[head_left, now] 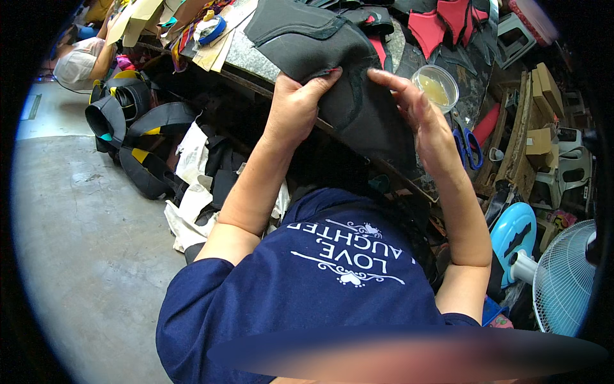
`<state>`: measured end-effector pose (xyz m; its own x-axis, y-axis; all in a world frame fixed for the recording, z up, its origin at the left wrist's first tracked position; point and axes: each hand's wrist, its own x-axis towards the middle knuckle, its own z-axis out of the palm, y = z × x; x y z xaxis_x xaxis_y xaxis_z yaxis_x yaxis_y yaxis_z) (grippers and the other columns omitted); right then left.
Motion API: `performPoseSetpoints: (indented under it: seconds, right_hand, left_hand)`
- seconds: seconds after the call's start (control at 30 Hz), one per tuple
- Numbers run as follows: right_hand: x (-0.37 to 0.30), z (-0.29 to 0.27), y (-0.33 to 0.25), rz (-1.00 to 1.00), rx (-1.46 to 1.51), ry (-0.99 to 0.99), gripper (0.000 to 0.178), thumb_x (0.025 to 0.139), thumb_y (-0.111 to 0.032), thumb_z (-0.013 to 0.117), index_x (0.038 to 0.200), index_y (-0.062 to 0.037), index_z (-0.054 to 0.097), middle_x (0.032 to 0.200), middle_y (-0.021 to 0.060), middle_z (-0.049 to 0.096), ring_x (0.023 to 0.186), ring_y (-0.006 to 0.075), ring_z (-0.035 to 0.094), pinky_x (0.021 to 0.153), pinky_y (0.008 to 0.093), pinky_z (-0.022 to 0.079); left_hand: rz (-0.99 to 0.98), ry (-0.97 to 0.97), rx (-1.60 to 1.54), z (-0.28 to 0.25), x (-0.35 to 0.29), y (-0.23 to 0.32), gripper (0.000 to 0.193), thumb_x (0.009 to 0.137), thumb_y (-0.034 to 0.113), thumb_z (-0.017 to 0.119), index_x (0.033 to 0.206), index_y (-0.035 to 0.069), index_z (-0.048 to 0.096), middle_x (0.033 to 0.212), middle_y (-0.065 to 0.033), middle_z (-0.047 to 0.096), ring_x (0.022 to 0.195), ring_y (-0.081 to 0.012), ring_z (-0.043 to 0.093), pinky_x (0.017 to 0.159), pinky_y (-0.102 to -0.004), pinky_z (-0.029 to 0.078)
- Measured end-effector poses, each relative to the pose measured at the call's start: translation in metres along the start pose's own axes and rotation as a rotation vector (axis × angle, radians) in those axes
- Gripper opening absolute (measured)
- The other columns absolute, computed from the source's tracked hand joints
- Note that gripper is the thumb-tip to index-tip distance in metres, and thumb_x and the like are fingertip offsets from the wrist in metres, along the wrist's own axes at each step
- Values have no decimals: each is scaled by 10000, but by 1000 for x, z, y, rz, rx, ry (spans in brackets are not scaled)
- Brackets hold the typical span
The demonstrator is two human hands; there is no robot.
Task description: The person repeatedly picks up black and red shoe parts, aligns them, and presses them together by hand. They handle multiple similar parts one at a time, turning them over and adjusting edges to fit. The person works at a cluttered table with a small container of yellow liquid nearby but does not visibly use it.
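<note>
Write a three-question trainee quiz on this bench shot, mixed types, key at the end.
1. True or false: the left hand is empty.
2. What holds the pale yellow stuff beside the right hand?
3. Fill in: the scissors have ____ handles.

Key:
1. False; it grips the black piece.
2. A clear tub.
3. Blue.

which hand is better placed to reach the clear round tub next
Probably the right hand: it is right next to the clear round tub and grips nothing that shows. The left hand is farther away and pinches the edge of the black piece.
</note>
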<state>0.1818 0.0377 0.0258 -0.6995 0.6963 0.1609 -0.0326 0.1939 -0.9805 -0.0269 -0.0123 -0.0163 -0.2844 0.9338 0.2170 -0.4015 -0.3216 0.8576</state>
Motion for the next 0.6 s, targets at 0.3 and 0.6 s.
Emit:
performPoseSetpoints:
  seconds: [0.3, 0.6]
  right_hand:
    - [-5, 4, -5, -326, -800, 56, 691, 983, -580, 443, 1414, -46, 523, 1296, 203, 541, 1099, 340, 595, 953, 399, 468]
    - [0, 2, -2, -331, -750, 135, 806, 911, -619, 534, 1510, -99, 388, 1308, 199, 535, 1130, 407, 585, 950, 436, 481]
  left_hand:
    - [3, -24, -157, 12, -3, 6, 261, 913, 7, 664, 1170, -18, 623, 1114, -92, 681, 1010, -173, 658, 908, -305, 535]
    - [-30, -57, -150, 21, -9, 9, 273, 925, 30, 659, 1190, -5, 603, 1104, -88, 672, 1002, -174, 660, 898, -313, 548]
